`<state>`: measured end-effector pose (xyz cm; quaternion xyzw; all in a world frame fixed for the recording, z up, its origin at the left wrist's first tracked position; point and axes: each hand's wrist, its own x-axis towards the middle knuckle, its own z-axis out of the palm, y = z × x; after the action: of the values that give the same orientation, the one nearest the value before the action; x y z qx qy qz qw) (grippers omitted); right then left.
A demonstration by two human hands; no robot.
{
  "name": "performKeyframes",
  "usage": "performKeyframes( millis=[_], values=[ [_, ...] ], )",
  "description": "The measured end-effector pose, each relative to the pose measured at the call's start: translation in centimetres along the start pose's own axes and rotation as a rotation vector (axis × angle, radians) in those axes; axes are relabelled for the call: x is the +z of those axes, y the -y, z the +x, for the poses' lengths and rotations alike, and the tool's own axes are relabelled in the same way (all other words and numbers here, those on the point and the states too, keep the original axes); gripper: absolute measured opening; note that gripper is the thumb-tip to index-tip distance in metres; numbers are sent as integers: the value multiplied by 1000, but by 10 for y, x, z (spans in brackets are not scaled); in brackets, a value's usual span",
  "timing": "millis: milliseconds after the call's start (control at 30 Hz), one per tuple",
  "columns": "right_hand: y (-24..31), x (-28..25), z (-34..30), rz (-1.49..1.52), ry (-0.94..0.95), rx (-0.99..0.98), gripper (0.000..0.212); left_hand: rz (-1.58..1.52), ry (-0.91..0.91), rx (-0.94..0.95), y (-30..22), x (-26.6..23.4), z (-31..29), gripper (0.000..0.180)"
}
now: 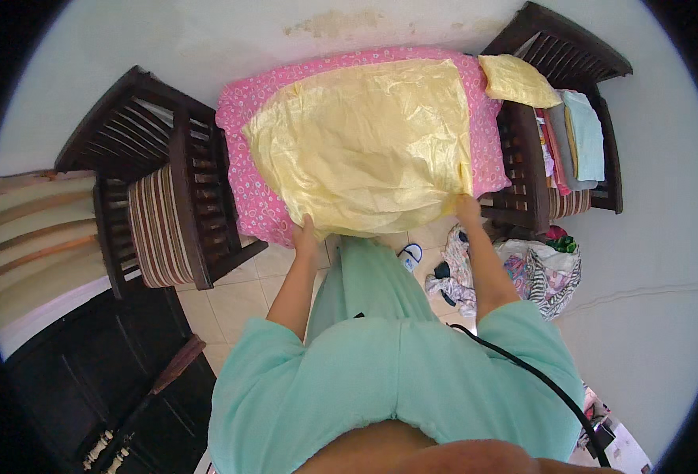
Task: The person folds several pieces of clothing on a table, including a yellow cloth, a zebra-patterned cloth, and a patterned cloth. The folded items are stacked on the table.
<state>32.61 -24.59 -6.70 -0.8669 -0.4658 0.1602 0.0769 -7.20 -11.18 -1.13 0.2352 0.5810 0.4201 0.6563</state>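
A shiny yellow cloth (365, 142), satin-like and creased, lies spread over a pink patterned cover (248, 178) on a bed-like surface. My left hand (305, 235) is closed on its near left corner. At the near right corner, my right hand (468, 210) grips the same cloth. Both arms reach forward, and the near edge between the hands hangs slightly curved. The fingers are partly hidden by the fabric, and I cannot tell whether the cloth is one layer or two.
Dark wooden armchairs stand left (187, 189) and right (523, 162). A yellow pillow (520, 80) and folded cloths (583, 134) rest on the right one. On the tiled floor are a slipper (410, 257), clothes (453, 272) and a stuffed bag (550, 272). A black cable (534, 375) crosses my right side.
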Motion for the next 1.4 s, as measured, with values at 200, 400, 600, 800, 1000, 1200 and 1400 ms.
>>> performKeyframes(
  millis=[200,400,600,800,1000,1200,1400],
  values=[
    [79,-184,65,146,-507,-159,24,-333,483,-423,-101,22,-71,50],
    [264,-328,147,416,-658,-455,31,-336,403,2,-228,60,-120,49],
    [378,-313,126,610,-758,-876,32,-376,269,310,-244,46,-138,48],
    [298,-173,-16,895,286,-477,33,-300,150,219,-201,19,-132,46],
    [101,-5,-114,1004,454,508,55,-284,162,148,-204,17,-135,45],
    [126,72,-118,1790,392,1463,87,-270,172,136,-208,17,-138,44],
    [201,58,-81,2440,50,995,55,-263,174,144,-219,25,-141,44]
  ],
)
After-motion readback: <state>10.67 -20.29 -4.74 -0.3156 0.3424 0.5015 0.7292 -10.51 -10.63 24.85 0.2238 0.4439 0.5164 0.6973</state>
